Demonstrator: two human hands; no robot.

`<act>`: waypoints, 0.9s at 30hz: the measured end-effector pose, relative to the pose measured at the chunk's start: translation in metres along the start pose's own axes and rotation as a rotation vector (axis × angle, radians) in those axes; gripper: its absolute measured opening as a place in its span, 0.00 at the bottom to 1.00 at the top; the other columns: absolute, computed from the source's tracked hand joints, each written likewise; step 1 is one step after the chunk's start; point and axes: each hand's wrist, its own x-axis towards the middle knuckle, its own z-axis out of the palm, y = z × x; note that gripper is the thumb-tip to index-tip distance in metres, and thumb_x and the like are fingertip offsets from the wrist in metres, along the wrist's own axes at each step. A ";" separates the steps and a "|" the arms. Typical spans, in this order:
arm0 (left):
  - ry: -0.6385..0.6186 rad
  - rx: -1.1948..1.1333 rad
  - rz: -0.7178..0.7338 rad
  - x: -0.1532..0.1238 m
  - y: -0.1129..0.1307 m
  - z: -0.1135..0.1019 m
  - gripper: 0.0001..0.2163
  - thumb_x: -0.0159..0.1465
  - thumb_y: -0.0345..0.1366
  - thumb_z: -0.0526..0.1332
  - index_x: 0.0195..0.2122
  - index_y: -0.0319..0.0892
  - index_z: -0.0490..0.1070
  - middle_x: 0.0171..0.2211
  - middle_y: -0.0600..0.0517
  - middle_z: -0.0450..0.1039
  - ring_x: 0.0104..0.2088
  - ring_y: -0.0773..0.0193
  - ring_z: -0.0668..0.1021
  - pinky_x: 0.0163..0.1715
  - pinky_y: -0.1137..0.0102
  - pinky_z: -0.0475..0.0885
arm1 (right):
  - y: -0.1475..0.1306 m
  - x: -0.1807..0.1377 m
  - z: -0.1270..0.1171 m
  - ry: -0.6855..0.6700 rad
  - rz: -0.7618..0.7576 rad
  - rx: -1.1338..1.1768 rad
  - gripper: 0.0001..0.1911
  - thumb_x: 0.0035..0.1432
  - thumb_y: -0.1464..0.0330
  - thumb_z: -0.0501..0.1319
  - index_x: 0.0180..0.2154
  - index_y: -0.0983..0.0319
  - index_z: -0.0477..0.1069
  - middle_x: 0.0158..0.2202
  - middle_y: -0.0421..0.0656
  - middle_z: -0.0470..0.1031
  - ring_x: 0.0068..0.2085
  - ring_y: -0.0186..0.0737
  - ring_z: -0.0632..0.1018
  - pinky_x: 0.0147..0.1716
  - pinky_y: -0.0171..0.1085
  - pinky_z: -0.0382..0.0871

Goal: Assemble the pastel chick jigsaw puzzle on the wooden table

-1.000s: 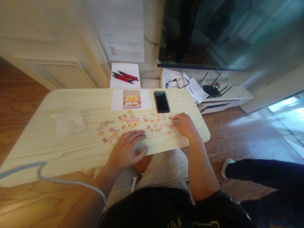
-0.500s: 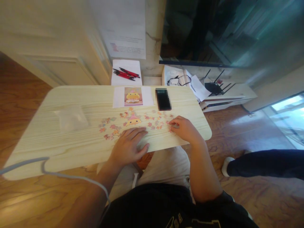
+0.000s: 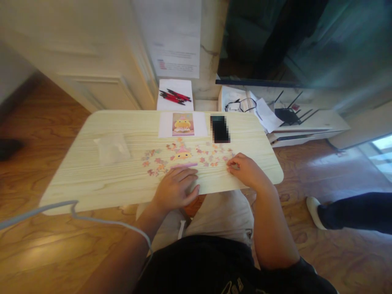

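Observation:
My left hand (image 3: 177,187) lies flat near the table's front edge, fingers stretched out. Its fingertips touch or partly cover a purple strip (image 3: 188,165) of joined jigsaw pieces. Just beyond is a joined jigsaw section (image 3: 183,154) showing a yellow face and pink hat. Loose jigsaw pieces lie to its left (image 3: 157,161) and right (image 3: 212,157). At the right end of these, my right hand (image 3: 245,168) pinches thumb and fingers together low over the table, apparently on a jigsaw piece too small to see clearly. The picture card (image 3: 183,124) shows a yellow figure.
A white sheet (image 3: 200,124) lies under the card, beside a blurred-out phone (image 3: 220,129). A clear plastic bag (image 3: 113,150) rests on the left of the table (image 3: 79,175). Red pens (image 3: 175,97) lie behind. A grey cable (image 3: 107,221) crosses at left. Another person's leg (image 3: 352,212) is at right.
The view has swung left, so the scene sits further right. My left hand has drawn slightly nearer to me, showing the purple strip. My right hand keeps its pinch by the right-hand pieces.

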 end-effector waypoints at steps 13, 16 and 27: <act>-0.005 0.007 -0.030 0.003 0.002 -0.003 0.13 0.67 0.41 0.62 0.51 0.46 0.77 0.60 0.46 0.77 0.61 0.50 0.76 0.62 0.51 0.71 | -0.013 0.002 0.001 -0.010 0.001 0.047 0.05 0.64 0.74 0.63 0.38 0.58 0.77 0.37 0.40 0.80 0.38 0.40 0.78 0.40 0.37 0.68; -0.017 0.021 -0.056 0.005 0.002 -0.001 0.16 0.67 0.42 0.63 0.54 0.45 0.76 0.63 0.44 0.74 0.63 0.48 0.75 0.63 0.50 0.70 | -0.020 0.007 0.004 0.003 -0.043 0.051 0.09 0.65 0.75 0.62 0.39 0.58 0.79 0.40 0.41 0.82 0.41 0.41 0.80 0.44 0.38 0.69; 0.021 0.030 -0.087 0.004 0.002 0.001 0.15 0.68 0.42 0.62 0.53 0.44 0.77 0.58 0.45 0.77 0.58 0.48 0.76 0.59 0.50 0.71 | -0.073 0.031 0.035 -0.072 -0.280 0.146 0.11 0.65 0.78 0.62 0.41 0.59 0.80 0.42 0.42 0.83 0.45 0.40 0.80 0.48 0.37 0.69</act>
